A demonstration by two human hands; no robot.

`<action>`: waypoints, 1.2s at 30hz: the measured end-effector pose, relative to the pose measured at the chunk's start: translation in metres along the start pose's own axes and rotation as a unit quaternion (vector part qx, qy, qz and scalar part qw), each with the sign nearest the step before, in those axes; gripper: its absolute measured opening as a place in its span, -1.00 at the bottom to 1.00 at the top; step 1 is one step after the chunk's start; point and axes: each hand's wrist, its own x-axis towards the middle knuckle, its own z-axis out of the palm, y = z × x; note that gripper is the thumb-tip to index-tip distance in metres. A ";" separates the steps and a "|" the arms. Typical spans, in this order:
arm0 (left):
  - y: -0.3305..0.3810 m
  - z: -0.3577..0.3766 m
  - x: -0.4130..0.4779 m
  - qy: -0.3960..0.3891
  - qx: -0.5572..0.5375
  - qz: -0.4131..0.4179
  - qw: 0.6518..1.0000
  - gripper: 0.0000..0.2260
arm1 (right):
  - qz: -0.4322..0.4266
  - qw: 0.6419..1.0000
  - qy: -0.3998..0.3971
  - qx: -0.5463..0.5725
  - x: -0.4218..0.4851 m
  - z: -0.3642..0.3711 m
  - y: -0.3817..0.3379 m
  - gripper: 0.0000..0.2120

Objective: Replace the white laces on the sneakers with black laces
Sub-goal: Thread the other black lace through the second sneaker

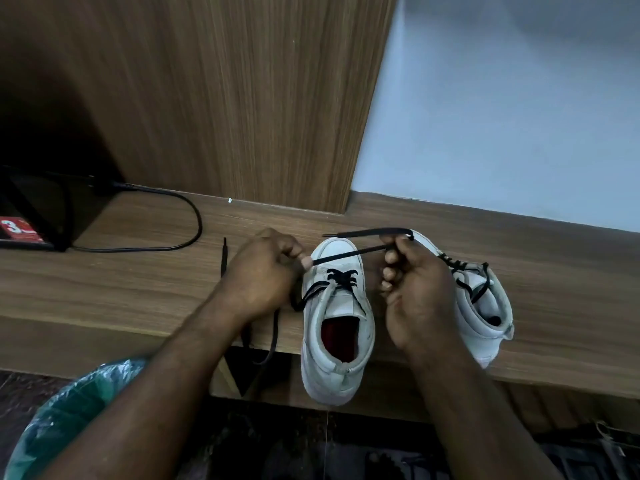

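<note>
Two white sneakers stand on a wooden shelf. The left sneaker (337,327) has a black lace (341,277) crossed through its lower eyelets, and its heel juts over the shelf's front edge. My left hand (263,271) pinches one stretch of that lace beside the toe. My right hand (414,292) grips the same lace farther along, where it loops back over my fingers. The lace runs taut between both hands above the toe. The right sneaker (485,306), partly hidden behind my right hand, carries black lacing too. The lace's other end (224,254) lies on the shelf and hangs over the edge.
The wooden shelf (121,289) meets an upright wooden panel (225,98) and a pale wall (502,116). A black cable (187,216) curves at left beside a dark box with a red label (20,230). A green plastic bag (62,417) sits below at bottom left.
</note>
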 end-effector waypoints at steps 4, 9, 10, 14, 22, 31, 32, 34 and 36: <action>-0.021 -0.016 0.005 -0.012 0.118 -0.028 0.992 -0.88 | 0.030 0.999 0.025 -0.022 0.007 -0.010 0.001 -0.71; -0.019 -0.017 0.004 -0.046 0.280 -0.066 0.957 -0.89 | 0.033 0.997 0.010 -0.067 0.008 -0.010 0.005 -0.73; -0.017 -0.016 0.004 -0.056 0.314 -0.071 0.945 -0.81 | 0.019 0.996 0.005 -0.085 0.008 -0.010 0.006 -0.77; -0.010 -0.015 0.001 -0.067 0.350 -0.119 0.927 -0.62 | -0.040 0.989 0.017 -0.141 0.009 -0.014 0.006 -0.76; -0.004 -0.012 -0.003 -0.043 0.344 -0.159 0.924 -0.69 | -0.072 0.984 -0.014 -0.165 0.005 -0.012 0.005 -0.87; 0.016 0.011 -0.006 -0.092 -0.192 0.071 0.974 -0.84 | -0.138 0.953 -0.098 -0.253 -0.004 -0.005 0.006 -0.95; 0.017 0.014 -0.007 -0.100 -0.182 0.078 0.975 -0.86 | -0.132 0.959 -0.100 -0.231 -0.004 -0.005 0.005 -0.98; 0.017 0.017 -0.007 -0.093 -0.168 0.067 0.979 -0.87 | -0.126 0.966 -0.098 -0.203 -0.005 -0.005 0.005 -0.95; 0.015 0.016 -0.006 -0.071 -0.159 0.046 0.984 -0.84 | -0.117 0.968 -0.093 -0.201 -0.004 -0.005 0.005 -0.93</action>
